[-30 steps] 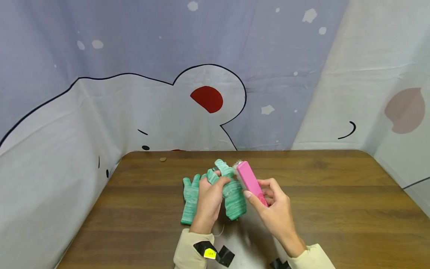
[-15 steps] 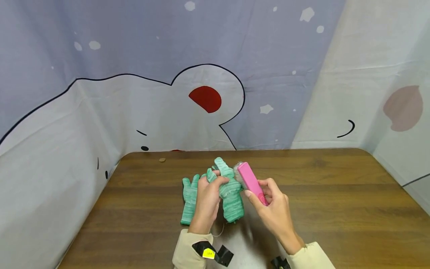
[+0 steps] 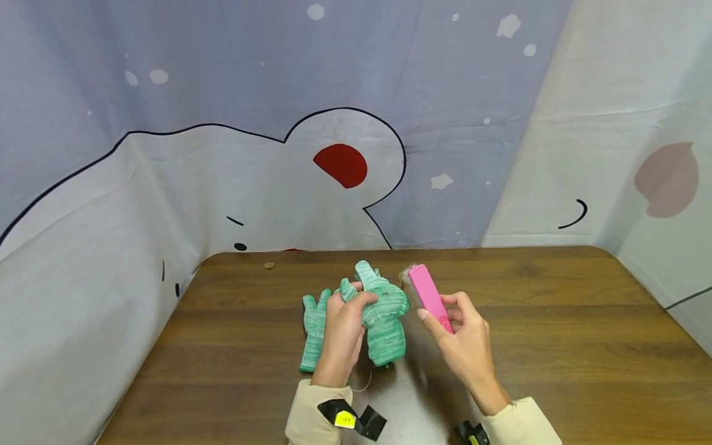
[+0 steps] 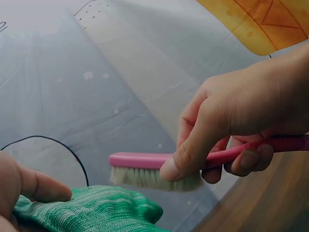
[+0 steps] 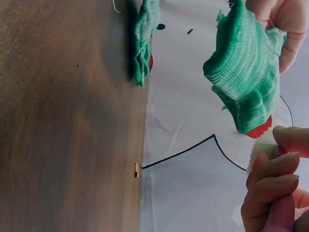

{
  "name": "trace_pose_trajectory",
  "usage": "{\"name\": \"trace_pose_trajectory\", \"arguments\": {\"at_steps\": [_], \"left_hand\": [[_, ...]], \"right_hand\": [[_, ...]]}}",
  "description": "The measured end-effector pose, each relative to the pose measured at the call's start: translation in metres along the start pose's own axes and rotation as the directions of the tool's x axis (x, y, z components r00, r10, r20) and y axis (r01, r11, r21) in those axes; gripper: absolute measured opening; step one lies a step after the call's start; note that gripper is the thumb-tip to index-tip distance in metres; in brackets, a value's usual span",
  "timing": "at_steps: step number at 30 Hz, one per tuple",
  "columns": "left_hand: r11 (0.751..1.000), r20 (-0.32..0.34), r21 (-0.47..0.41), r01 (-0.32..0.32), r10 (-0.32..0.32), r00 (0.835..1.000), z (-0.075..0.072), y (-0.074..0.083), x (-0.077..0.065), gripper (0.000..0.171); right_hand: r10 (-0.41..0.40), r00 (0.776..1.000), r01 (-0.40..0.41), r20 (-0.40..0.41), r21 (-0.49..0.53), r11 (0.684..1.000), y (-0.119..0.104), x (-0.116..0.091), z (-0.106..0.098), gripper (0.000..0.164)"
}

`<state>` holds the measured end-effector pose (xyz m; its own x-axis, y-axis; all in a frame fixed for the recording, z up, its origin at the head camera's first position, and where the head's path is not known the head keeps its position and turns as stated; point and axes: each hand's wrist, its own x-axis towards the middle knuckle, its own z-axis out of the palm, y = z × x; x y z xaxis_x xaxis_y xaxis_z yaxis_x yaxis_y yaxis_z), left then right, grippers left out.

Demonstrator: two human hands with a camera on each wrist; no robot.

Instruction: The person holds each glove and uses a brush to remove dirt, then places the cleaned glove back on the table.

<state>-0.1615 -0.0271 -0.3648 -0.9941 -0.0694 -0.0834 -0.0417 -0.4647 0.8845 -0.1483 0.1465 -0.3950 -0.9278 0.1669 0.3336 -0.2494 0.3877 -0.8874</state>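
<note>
My left hand point(image 3: 345, 324) pinches a green knitted glove point(image 3: 385, 334) between thumb and fingers, holding it up off the table. The glove's cuff hangs down, as the right wrist view shows. In my right hand point(image 3: 464, 340) is a pink brush point(image 3: 428, 295) with pale bristles point(image 4: 145, 178), gripped around its handle. The bristles face the glove, with a small gap between them in the head view. A second green glove point(image 3: 314, 330) lies on the table just left of my left hand, partly hidden behind it.
The brown wooden table point(image 3: 534, 334) extends around both hands. A small tan round piece point(image 3: 269, 265) lies near its back left edge. Behind stands a printed cloth point(image 3: 267, 185). A thin pale thread point(image 3: 364, 383) shows by the left wrist, and small dark specks dot the tabletop.
The brush has moved right, away from the glove, after its bristles were against the glove's edge. The held glove has shifted and folded slightly; the left hand stays nearly in place.
</note>
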Motion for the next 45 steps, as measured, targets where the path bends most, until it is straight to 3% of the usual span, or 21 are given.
{"name": "trace_pose_trajectory", "arguments": {"at_steps": [10,17,24,25,28,30,33,36,38,42,45], "left_hand": [[1.000,0.023,-0.005,0.010,-0.010,1.000,-0.001,0.000,0.000,0.009],[1.000,0.013,-0.005,-0.004,0.004,1.000,0.000,0.000,0.001,0.007],[0.999,0.018,0.011,-0.039,0.039,0.999,0.001,0.000,-0.001,0.007],[0.997,0.041,-0.003,-0.083,0.083,0.996,-0.004,-0.012,0.008,0.007],[0.988,0.101,-0.079,-0.134,0.142,0.985,-0.006,-0.012,0.009,0.005],[0.970,0.165,-0.194,-0.147,0.180,0.970,-0.010,-0.011,0.010,0.012],[0.932,0.285,-0.347,-0.100,0.206,0.936,-0.012,0.002,0.002,0.037],[0.907,0.359,-0.419,-0.051,0.217,0.908,-0.018,0.005,0.003,0.051],[0.912,0.354,-0.409,-0.037,0.196,0.914,-0.019,0.007,0.004,0.047],[0.919,0.301,-0.392,-0.051,0.180,0.937,-0.017,0.004,0.005,0.023],[0.911,0.287,-0.408,-0.058,0.189,0.939,-0.015,0.000,0.006,0.009]], "right_hand": [[0.045,0.999,-0.044,-0.007,0.077,0.996,-0.013,-0.001,-0.005,0.032],[0.031,0.996,-0.044,0.085,0.148,0.988,-0.044,-0.010,-0.003,0.030],[-0.009,0.988,-0.011,0.152,0.131,0.991,-0.052,-0.017,0.004,0.030],[-0.014,0.989,-0.006,0.150,0.132,0.991,-0.052,-0.018,0.005,0.030],[-0.015,0.990,-0.007,0.141,0.150,0.989,-0.050,-0.018,0.005,0.030],[-0.013,0.990,-0.013,0.140,0.185,0.983,-0.047,-0.018,0.005,0.029],[-0.019,0.990,-0.021,0.143,0.272,0.962,-0.039,-0.017,0.006,0.028],[-0.053,0.987,-0.008,0.155,0.365,0.931,-0.028,-0.016,0.007,0.028],[-0.062,0.984,-0.009,0.166,0.400,0.917,-0.025,-0.016,0.008,0.029],[-0.076,0.979,-0.010,0.187,0.423,0.906,-0.027,-0.017,0.009,0.030],[-0.098,0.973,-0.003,0.207,0.438,0.899,-0.031,-0.018,0.008,0.029]]}}
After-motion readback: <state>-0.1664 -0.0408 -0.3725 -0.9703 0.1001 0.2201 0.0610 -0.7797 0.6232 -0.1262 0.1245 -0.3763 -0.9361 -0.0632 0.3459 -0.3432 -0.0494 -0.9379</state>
